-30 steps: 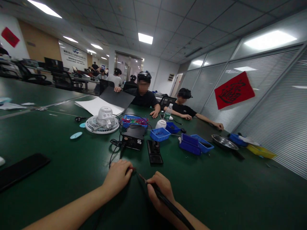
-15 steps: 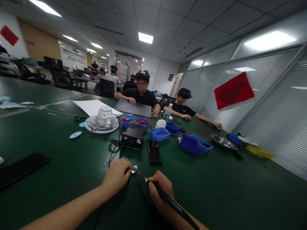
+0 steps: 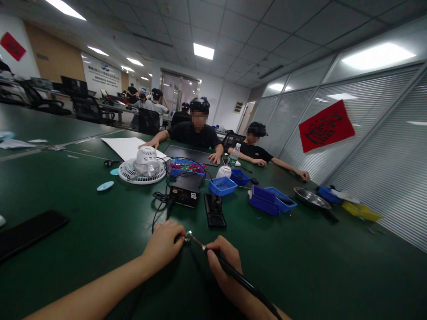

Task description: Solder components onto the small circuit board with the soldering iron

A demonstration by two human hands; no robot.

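My left hand (image 3: 166, 242) rests low over the green table, its thumb and fingers pinched on a small green circuit board (image 3: 188, 236). In my right hand (image 3: 224, 262) is a black soldering iron (image 3: 237, 276), gripped like a pen. The iron's thin metal tip reaches left to the board and appears to touch it; the exact contact point is too small to make out. Behind my hands sits a black soldering station (image 3: 185, 191) with cables. To its right lies a black soldering iron stand (image 3: 215, 211).
A white fan part (image 3: 143, 169) lies back left, beside a blue tray of wired boards (image 3: 187, 168). Blue bins (image 3: 223, 186), a metal bowl (image 3: 312, 198) and a yellow tray (image 3: 362, 210) stand to the right. A black phone-like slab (image 3: 31, 233) lies at left. Two people sit across.
The person opposite has lowered the dark flat panel onto the table and spread their hands apart. My hands, the board and the iron have shifted only very slightly.
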